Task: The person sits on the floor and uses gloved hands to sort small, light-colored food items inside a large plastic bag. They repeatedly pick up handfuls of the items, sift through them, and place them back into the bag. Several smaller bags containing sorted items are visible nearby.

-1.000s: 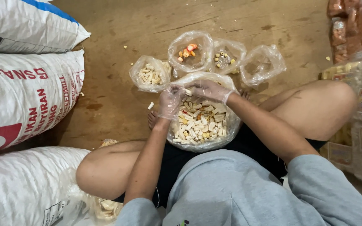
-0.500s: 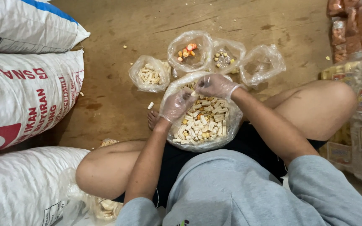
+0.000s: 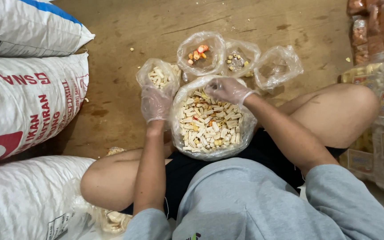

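Observation:
A large clear plastic bag (image 3: 181,133) of mixed pale snack sticks rests in my lap. My left hand (image 3: 155,103), in a thin clear glove, hovers at the bag's left rim. Its fingers reach toward a small bag of white sticks (image 3: 158,76), and I cannot see whether it holds anything. My gloved right hand (image 3: 227,90) is at the far rim of the large bag, fingers pinched together on a small piece.
Three more small open bags stand beyond: orange pieces (image 3: 199,53), yellow round pieces (image 3: 238,60) and a nearly empty bag (image 3: 277,66). Big white sacks (image 3: 27,102) line the left. Packaged snacks (image 3: 378,31) are stacked on the right. Crumbs dot the brown floor (image 3: 125,31).
My left hand has come out of the large bag and moved left toward the small bag of white sticks. My right hand stays at the far rim.

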